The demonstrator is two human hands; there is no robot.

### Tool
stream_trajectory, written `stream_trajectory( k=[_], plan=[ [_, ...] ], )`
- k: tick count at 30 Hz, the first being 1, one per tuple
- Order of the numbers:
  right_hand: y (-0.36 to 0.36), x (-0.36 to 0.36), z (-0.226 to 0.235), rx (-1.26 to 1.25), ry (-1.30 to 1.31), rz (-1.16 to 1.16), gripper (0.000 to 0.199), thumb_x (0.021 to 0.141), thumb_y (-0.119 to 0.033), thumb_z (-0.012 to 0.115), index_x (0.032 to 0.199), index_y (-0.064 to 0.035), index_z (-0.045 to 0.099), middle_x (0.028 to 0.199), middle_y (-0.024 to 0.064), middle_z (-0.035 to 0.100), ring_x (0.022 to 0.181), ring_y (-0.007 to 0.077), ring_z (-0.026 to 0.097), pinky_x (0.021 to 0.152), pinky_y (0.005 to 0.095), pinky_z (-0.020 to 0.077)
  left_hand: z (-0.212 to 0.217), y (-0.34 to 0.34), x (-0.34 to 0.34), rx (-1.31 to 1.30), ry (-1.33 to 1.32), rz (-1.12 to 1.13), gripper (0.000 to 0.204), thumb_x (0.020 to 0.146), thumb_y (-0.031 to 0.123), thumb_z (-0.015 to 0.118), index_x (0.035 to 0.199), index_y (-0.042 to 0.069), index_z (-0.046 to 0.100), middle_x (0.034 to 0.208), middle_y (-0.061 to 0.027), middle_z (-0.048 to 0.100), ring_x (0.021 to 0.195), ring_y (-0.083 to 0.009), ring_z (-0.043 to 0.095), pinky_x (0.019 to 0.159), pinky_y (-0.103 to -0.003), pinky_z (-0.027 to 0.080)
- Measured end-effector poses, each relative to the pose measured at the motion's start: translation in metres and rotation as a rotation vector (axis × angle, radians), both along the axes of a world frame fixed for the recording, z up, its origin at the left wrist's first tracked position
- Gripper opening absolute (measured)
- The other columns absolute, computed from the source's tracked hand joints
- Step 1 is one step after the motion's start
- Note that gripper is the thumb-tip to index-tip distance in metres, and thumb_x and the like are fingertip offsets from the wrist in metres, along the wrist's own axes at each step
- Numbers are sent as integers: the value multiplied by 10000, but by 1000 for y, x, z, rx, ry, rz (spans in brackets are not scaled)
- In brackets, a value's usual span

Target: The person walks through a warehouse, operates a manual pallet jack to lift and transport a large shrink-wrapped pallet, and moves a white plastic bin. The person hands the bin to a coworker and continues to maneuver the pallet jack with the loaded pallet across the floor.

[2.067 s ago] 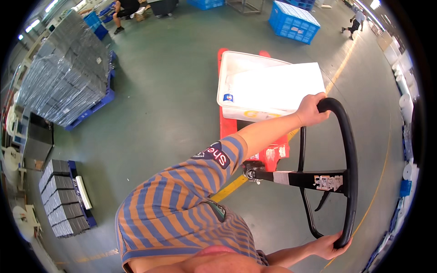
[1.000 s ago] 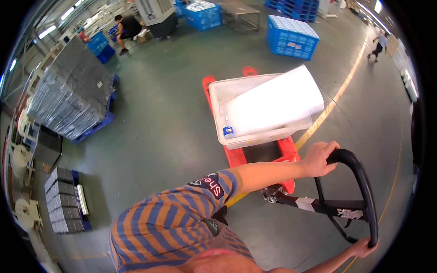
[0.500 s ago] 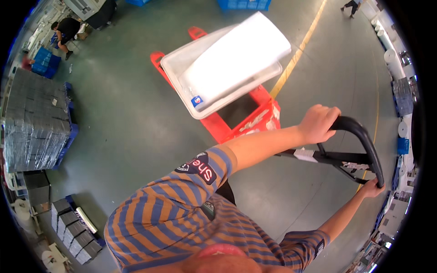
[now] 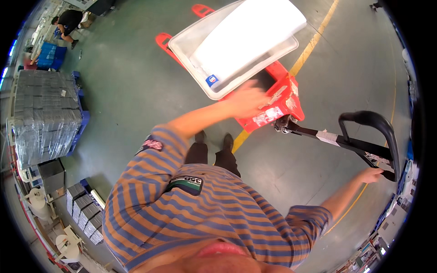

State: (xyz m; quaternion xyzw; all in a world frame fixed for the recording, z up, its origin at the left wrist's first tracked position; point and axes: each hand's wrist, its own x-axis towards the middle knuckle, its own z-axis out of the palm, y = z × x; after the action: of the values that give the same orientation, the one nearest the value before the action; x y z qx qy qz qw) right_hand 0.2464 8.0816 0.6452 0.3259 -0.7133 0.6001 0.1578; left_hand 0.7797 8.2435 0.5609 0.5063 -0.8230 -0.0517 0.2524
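At the upper centre of the frame, the blurred left hand (image 4: 246, 98) is spread open, holding nothing, just beside the clear plastic rectangular tub (image 4: 236, 45) on the red metal pallet jack (image 4: 277, 102). At the right edge, the right hand (image 4: 371, 175) touches the black loop-shaped jack handle (image 4: 380, 132); I cannot tell its grip.

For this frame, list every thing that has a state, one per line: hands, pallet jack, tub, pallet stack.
Left hand: off the handle, blurred, reaching toward the tub.
Right hand: touching the handle's lower end; grip unclear.
Pallet jack handle: tilted back from the jack.
Red pallet jack: loaded, standing on the floor.
White plastic tub: on the forks, a white sheet lying across it.
Wrapped pallet stack: standing, wrapped.
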Motion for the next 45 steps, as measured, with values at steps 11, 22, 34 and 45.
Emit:
stream_trajectory(
  k=[11,22,34,45],
  plan=[
    [135,443,-394,1160,-1305,550,672,671,-576,589,1110,-83,463,970,86,531,796,218,491,619,403,392,-139,438,333,750,65,1520,602,729,319,582,1218,54,353,1159,-146,469,1076,-274,446,903,-433,323],
    [151,578,-359,1319,-266,730,905,641,-595,592,1114,157,417,1141,288,452,1107,328,430,905,331,341,-204,228,489,555,59,1037,678,710,416,579,1184,-27,382,1125,-201,485,1051,-313,458,892,-386,351],
    [220,570,-401,1076,-1313,571,454,853,-300,410,1250,-105,307,951,96,469,795,211,486,661,303,462,-213,11,527,820,268,548,771,657,473,597,1193,-30,365,1136,-212,470,1045,-333,460,857,-393,390],
    [185,551,-503,621,-1611,118,353,818,-277,485,1018,13,493,975,125,559,877,259,544,715,327,488,-317,-97,478,886,891,516,825,609,435,675,1206,-30,345,1169,-217,423,1092,-331,423,890,-369,366]
  ],
)
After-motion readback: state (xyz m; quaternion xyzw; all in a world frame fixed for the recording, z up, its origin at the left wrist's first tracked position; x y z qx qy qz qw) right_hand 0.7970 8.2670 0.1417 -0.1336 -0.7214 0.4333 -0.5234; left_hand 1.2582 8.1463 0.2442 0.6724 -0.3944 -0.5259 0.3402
